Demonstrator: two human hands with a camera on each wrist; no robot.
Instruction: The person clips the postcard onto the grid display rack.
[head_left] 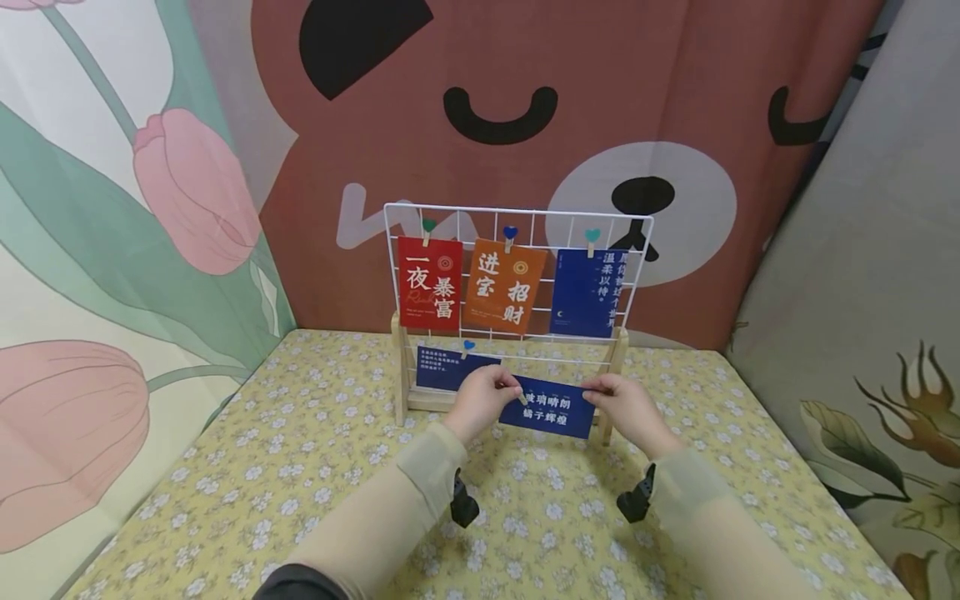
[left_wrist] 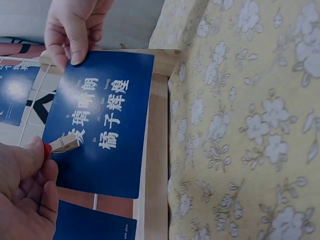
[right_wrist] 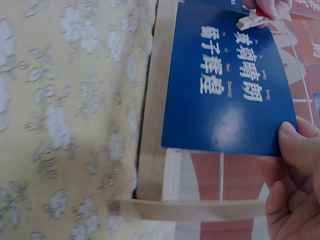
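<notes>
A blue card (head_left: 546, 408) with white lettering is held between both hands in front of the lower right of a white wire grid (head_left: 517, 215). My left hand (head_left: 483, 398) pinches a small wooden clothespin (left_wrist: 64, 144) with a red end, set at the card's upper left edge. With thumb and fingers, my right hand (head_left: 626, 408) grips the card's upper right corner. Beside it on the grid hangs another blue card (head_left: 442, 371) under a blue heart clip (head_left: 468, 345). Above are a red card (head_left: 431, 285), an orange card (head_left: 502, 287) and a blue card (head_left: 587, 293), each clipped.
The grid stands in a wooden frame (head_left: 401, 375) with upright posts, on a yellow floral cloth (head_left: 315, 467). Behind it hangs a brown curtain (head_left: 480, 179) with a cartoon face. Printed fabric walls (head_left: 847, 317) close in both sides.
</notes>
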